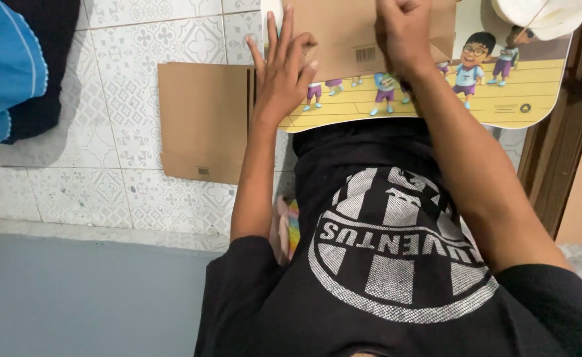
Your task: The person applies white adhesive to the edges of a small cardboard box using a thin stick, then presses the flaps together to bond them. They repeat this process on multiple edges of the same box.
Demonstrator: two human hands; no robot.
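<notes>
Pressing a brown cardboard piece [363,33] flat on the cartoon-printed table [515,99].
Left hand [284,73], grip spread wide at 9 o'clock, steadies it; right hand [403,33], grip state untellable, should press evenly.

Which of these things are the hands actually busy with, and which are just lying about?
In hand:
- left hand and right hand, both pressing on the brown cardboard piece
- cartoon-printed yellow board beneath it

Lying about:
- flat cardboard sheet on the tiled floor
- blue and dark cloth at the left
- white object at the top right
</notes>
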